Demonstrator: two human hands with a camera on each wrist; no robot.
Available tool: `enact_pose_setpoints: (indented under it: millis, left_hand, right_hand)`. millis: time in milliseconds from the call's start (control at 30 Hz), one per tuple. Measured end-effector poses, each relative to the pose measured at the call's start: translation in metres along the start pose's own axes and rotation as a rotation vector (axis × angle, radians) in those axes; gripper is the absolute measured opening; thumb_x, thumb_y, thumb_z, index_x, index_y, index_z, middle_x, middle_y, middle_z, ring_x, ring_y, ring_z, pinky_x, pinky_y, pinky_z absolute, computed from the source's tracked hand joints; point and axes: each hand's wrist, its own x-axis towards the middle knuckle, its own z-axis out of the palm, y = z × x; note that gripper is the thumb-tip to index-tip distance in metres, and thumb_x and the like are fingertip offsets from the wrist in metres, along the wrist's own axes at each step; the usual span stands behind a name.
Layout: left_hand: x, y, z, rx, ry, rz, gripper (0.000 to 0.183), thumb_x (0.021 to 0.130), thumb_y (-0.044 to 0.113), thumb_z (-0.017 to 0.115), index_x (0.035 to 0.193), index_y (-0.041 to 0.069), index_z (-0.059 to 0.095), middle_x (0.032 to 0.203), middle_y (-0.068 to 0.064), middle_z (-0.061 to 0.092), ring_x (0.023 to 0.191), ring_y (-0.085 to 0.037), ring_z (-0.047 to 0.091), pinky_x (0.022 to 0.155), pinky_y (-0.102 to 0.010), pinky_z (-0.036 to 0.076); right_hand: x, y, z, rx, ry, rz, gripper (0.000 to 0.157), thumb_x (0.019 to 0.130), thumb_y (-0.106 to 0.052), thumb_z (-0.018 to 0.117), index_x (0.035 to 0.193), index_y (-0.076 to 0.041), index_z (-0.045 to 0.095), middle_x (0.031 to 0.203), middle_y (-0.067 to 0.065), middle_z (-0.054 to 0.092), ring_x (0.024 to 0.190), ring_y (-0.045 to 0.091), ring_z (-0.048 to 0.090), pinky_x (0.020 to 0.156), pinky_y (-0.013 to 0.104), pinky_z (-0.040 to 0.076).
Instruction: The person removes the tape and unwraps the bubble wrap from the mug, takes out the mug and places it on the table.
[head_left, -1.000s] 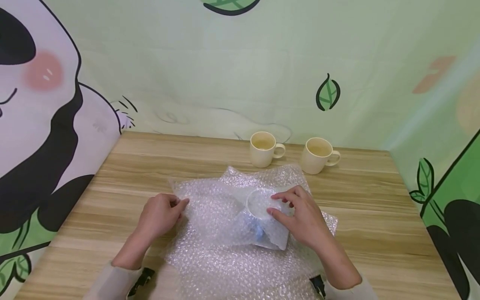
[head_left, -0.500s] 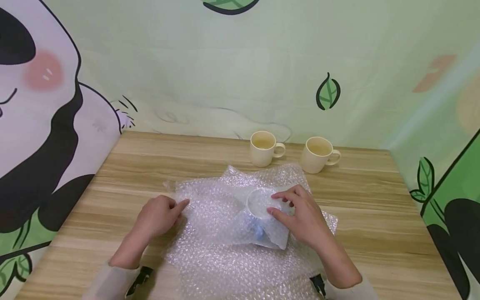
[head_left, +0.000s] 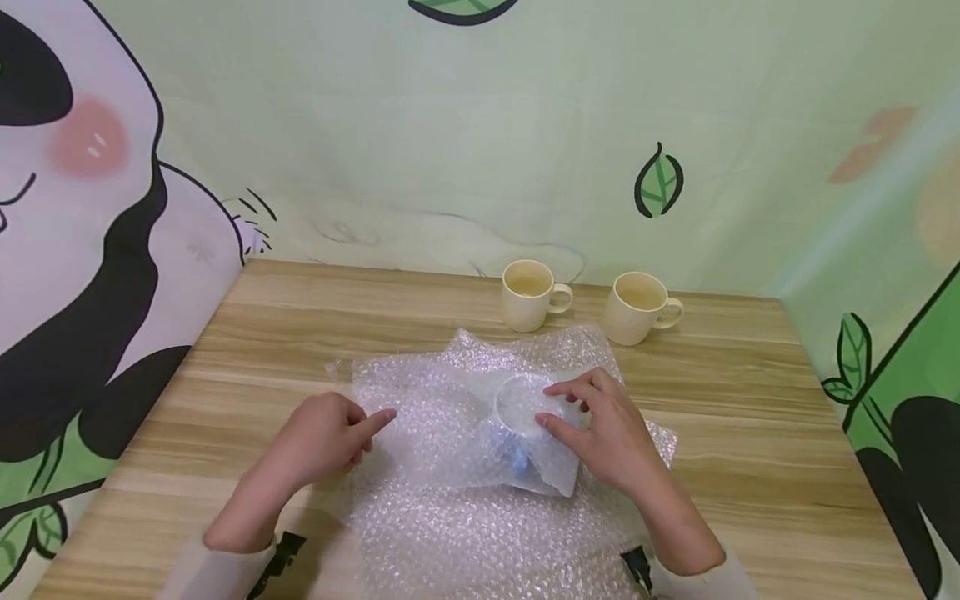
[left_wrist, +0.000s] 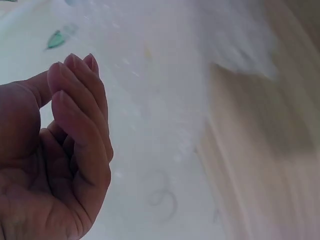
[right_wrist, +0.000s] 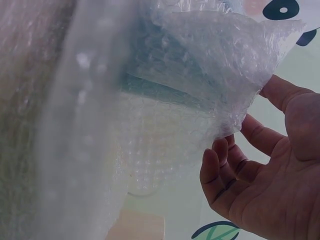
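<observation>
A round-rimmed, cup-like object with a blue patch lies inside bubble wrap at the table's middle, its exact kind blurred by the wrap. On its right side my right hand holds the wrapped rim between thumb and index finger. The right wrist view shows those fingertips against the edge of the wrap, the other fingers curled below. My left hand hovers at the sheet's left edge. Its fingers are loosely bent, and the left wrist view shows nothing held in that hand.
Two cream mugs stand at the table's back edge, handles to the right. A wood-grain table lies beneath everything. Behind it hangs a green printed backdrop with a panda on the left.
My left hand has come away from the left corner of the wrap and shifted slightly right, its index finger now further over the sheet. My right hand stays on the wrapped object.
</observation>
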Motion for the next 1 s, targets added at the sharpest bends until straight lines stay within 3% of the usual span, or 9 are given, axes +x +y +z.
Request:
enact_pose_setpoints:
  millis: [333, 667, 833, 1000]
  left_hand:
    - [-0.006, 0.038, 0.006, 0.003, 0.012, 0.16, 0.046, 0.098, 0.052, 0.066, 0.064, 0.021, 0.064, 0.057, 0.008, 0.058, 0.052, -0.01, 0.051, 0.052, -0.027, 0.044]
    - [0.006, 0.063, 0.015, -0.031, 0.061, 0.313, 0.021, 0.092, 0.045, 0.077, 0.089, 0.024, 0.074, 0.078, 0.014, 0.067, 0.072, -0.005, 0.062, 0.067, -0.025, 0.053]
    - [0.007, 0.079, 0.021, -0.036, 0.09, 0.4, 0.034, 0.089, 0.04, 0.082, 0.112, 0.017, 0.074, 0.099, 0.007, 0.072, 0.09, -0.01, 0.066, 0.078, -0.029, 0.055]
    - [0.011, 0.093, 0.03, 0.034, 0.123, 0.478, 0.049, 0.085, 0.042, 0.085, 0.123, 0.015, 0.071, 0.114, 0.001, 0.072, 0.108, -0.019, 0.065, 0.092, -0.039, 0.056]
  right_hand:
    - [0.0, -0.001, -0.001, -0.001, 0.001, -0.003, 0.032, 0.09, -0.035, 0.081, 0.118, -0.019, 0.077, 0.106, -0.002, 0.058, 0.094, 0.015, 0.054, 0.075, 0.028, 0.043]
    - [0.0, 0.0, -0.001, -0.003, -0.005, -0.004, 0.032, 0.09, -0.034, 0.081, 0.118, -0.019, 0.077, 0.105, -0.002, 0.058, 0.094, 0.015, 0.053, 0.076, 0.028, 0.042]
    - [0.0, 0.0, 0.0, -0.008, 0.001, -0.011, 0.032, 0.09, -0.034, 0.082, 0.117, -0.019, 0.077, 0.104, -0.002, 0.058, 0.093, 0.015, 0.053, 0.075, 0.028, 0.042]
    - [0.0, 0.0, 0.001, -0.009, 0.009, -0.018, 0.032, 0.088, -0.034, 0.083, 0.116, -0.019, 0.078, 0.104, -0.002, 0.058, 0.091, 0.014, 0.053, 0.074, 0.028, 0.042]
